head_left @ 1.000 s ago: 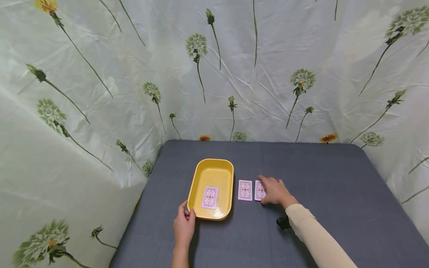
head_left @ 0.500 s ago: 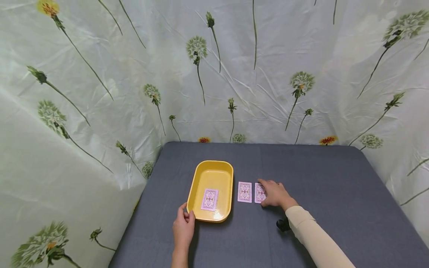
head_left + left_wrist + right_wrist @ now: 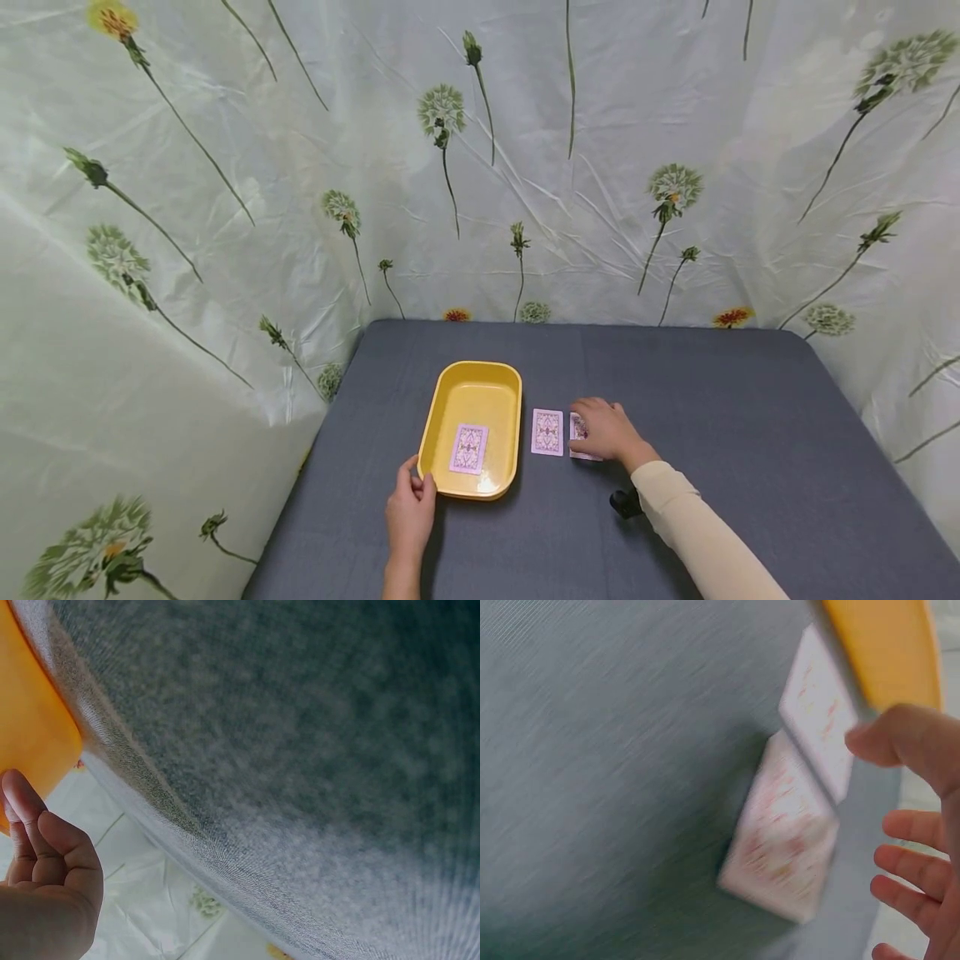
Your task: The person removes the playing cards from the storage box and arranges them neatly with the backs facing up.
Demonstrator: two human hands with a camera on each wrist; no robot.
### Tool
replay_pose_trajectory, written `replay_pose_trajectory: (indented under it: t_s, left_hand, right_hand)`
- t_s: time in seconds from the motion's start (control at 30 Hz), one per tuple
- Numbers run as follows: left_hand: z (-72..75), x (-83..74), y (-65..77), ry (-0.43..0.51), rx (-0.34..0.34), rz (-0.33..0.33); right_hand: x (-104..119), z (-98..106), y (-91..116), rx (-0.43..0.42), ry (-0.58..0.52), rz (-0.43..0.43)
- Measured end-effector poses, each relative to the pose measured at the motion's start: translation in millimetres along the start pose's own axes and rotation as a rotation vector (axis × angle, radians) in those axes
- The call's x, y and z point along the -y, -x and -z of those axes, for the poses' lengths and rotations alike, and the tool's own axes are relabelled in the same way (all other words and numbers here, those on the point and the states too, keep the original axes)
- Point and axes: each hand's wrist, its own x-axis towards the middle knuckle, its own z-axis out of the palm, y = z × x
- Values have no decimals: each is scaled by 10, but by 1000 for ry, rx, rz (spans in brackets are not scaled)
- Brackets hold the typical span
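Observation:
My left hand (image 3: pixel 410 517) is at the near left corner of a yellow tray (image 3: pixel 517 433), its fingers touching the outside of the wall. The left wrist view shows that hand (image 3: pixel 56 877) against the orange-looking tray wall (image 3: pixel 34 712). One patterned pink playing card (image 3: pixel 469 448) lies face down inside the tray. Right of it, a second card (image 3: pixel 547 432) lies on the table. Over a third card (image 3: pixel 576 427), partly hidden, hovers my right hand (image 3: pixel 609 429). In the right wrist view its thumb (image 3: pixel 877 742) and fingers are spread apart, with nothing between them.
A dark grey cloth covers the table (image 3: pixel 712 400). Behind it and at the left hangs a pale floral curtain (image 3: pixel 562 167). A small black object (image 3: pixel 625 502) shows beneath the right wrist.
My right hand has shifted slightly left and covers a different part of the third card. The left hand and tray keep their places, while the head view has tilted slightly.

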Motion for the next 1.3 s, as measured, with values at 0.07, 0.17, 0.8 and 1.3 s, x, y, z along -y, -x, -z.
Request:
replay_pose_trajectory:
  t_s: [0.07,0.17,0.8,1.3]
  left_hand:
    - [2,2,-1,-3,4,7]
    - [2,-4,-2,-10,11,19]
    - [16,0,-1,-9,-1,-5]
    - [38,-23,11,15,-2,-11]
  right_hand:
    - [94,47,-55,-12,6,8]
    - [256,145,-144,-13,-16,8]
    - [1054,233,-558,34,-77,119]
    - [1345,-158,-632,84,-75,222]
